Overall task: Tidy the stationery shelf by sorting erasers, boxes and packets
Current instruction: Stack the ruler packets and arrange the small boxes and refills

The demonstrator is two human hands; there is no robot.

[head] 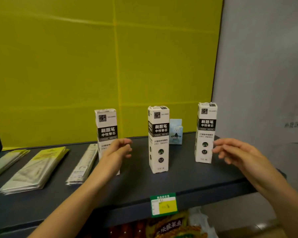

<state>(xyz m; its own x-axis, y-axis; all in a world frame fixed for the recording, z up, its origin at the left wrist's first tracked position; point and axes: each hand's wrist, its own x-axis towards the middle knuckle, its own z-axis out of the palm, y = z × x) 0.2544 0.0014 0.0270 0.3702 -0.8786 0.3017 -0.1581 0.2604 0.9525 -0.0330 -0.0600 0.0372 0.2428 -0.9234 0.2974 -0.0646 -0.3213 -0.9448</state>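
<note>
Left box (pixel 106 126), centre box (pixel 158 140), right box (pixel 206 127): white, black band bearing white characters. Small box (pixel 175 131) behind centre: pale blue, dark motif, possibly a figure. Shelf (pixel 136 182): dark grey. Back panel (pixel 76 66): yellow-green.

Soft, even, moderately bright light falls from above on the matt yellow-green back panel (pixel 58 74), which shows faint pale streaks. The dark grey metal shelf (pixel 187 176) carries weak shadows and a dull sheen. Print on the middle tall white-and-black carton (pixel 158 140) is fairly sharp. The left grip (pixel 118 152) and right grip (pixel 237 153), bare hands, are smeared by motion. The flat clear-and-yellow packets (pixel 33 169) at far left are soft, the shelf's near edge bows, and below it is dim.
</note>
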